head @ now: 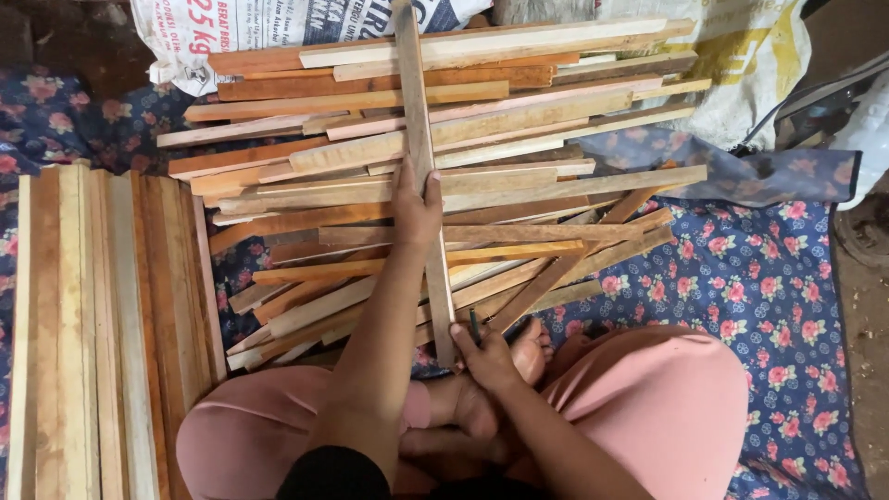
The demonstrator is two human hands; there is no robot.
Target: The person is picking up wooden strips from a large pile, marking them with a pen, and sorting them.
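A long thin wooden strip point(414, 102) runs straight away from me over a loose pile of wooden slats point(519, 120). My left hand point(416, 202) is closed around the strip about halfway along it. My right hand point(483, 355) rests at the strip's near end, close to my bare foot, and pinches a small dark pencil-like tool point(473, 326) against the wood. I sit cross-legged in pink trousers point(667, 398).
A neat row of stacked slats point(102, 324) lies on the left. A blue floral cloth point(769, 287) covers the floor. White printed sacks point(213, 32) lean behind the pile. Bare ground shows at the right edge point(870, 315).
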